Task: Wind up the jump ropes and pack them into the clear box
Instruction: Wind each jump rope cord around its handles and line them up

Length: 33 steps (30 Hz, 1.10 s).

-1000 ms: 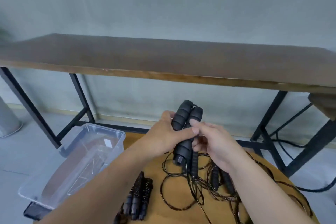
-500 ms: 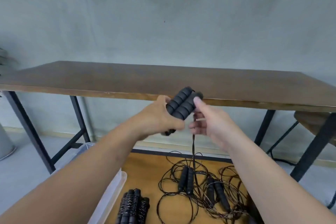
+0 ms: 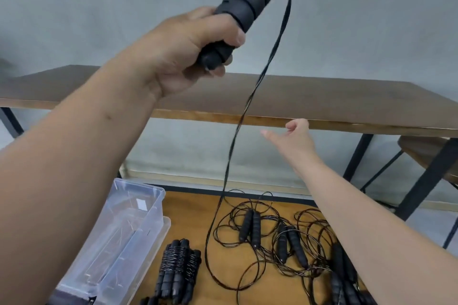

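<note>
Jump rope handles (image 3: 250, 5), paired together, are being held high in our left hand (image 3: 188, 49), fingers wrapped tight round their lower end. Black cord (image 3: 257, 82) is hanging doubled from the top of the handles and trailing down to the low wooden board (image 3: 198, 208), where its loop is lying near the board's far edge. Our right hand (image 3: 292, 138) is hovering beside the cord, not touching it, fingers loosely spread and gripping nothing. Clear box (image 3: 138, 208) is sitting off the board's left edge, looking empty as far as we can tell. Wound bundles (image 3: 178, 267) are lying near the board's front-left corner, just beside the box; unwound ropes (image 3: 285, 238) are tangling toward the right side.

We are judging this as the start of winding one rope: cord drawn straight, no turns on the handles yet. Next we are needing the right hand to catch the hanging cord and begin wrapping it round the handles, keeping tension even
</note>
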### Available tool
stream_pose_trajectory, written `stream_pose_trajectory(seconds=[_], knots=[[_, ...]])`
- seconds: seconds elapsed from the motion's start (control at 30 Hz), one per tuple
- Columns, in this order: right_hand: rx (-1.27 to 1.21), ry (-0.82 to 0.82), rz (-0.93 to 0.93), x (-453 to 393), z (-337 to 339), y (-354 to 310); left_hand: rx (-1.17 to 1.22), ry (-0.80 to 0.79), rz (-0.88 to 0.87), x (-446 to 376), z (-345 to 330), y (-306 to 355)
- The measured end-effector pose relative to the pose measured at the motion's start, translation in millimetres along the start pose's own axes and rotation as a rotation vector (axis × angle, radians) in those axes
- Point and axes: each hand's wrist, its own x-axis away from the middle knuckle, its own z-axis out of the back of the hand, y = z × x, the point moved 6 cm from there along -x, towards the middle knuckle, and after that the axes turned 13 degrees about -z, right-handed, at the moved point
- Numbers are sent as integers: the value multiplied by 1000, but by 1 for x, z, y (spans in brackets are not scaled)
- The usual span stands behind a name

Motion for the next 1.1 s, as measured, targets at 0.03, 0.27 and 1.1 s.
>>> stream_pose_trajectory(seconds=[0.03,0.27,1.1], knots=[[-27,21,41,1,2,-4,-29,-3,-10,-1,0,3],[-402,-211,202,-5,0,-53,-106,-179,148,17,-9,-40],[-183,-861,-403,82,-52,27,65,16,509,60,-24,-177]])
